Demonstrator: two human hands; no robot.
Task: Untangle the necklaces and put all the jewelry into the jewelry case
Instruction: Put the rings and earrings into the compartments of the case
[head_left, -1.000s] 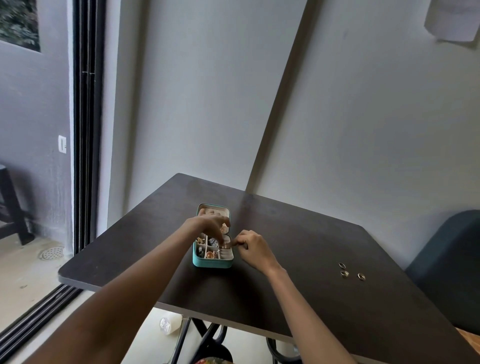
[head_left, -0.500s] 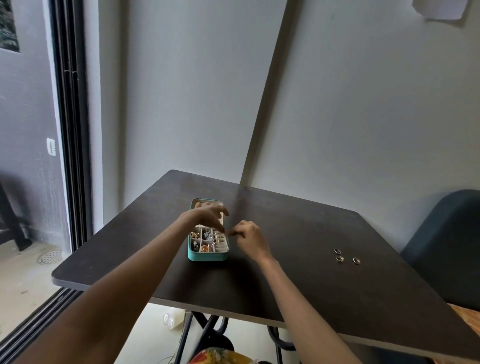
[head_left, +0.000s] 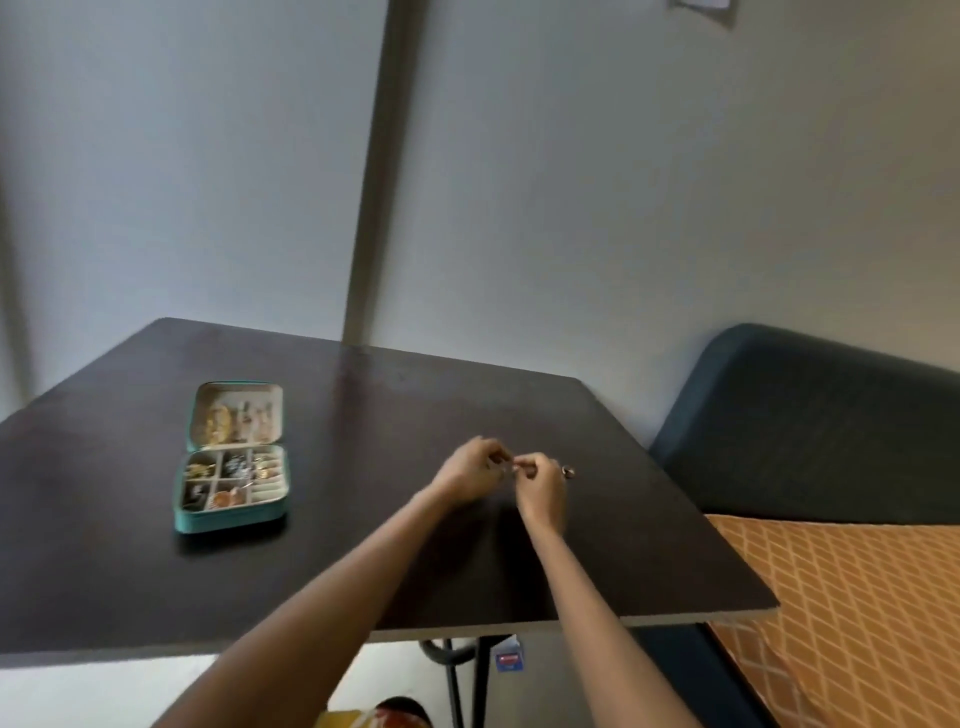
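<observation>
head view: both hands brought together over the dark table (head_left: 363, 519), right of centre, well apart from the jewelry case (head_left: 231, 452) lying at about 9 o'clock from them. left hand (head_left: 470, 470) curled, fingertips meeting those of the right hand (head_left: 537, 480), which is curled likewise; probably pinching small pieces between them, though too blurred to tell what, if anything, is held. one ring (head_left: 568, 472) lying on the table just beside the right hand, at its 3 o'clock, not yet picked up. seemingly placed there so loose rings can be gathered with fingertips before the carry back to the case.

case open flat, teal shell, lid half at 12 o'clock with gold pieces against a pale lining, tray half at 6 o'clock split into small compartments, most already holding mixed gold and dark pieces; pale ring rolls at the tray's right. left open and near at hand, likely so each piece can be dropped straight in. blue seat back (head_left: 805, 415) at 3 o'clock of the table, orange patterned cushion (head_left: 857, 623) below it.
</observation>
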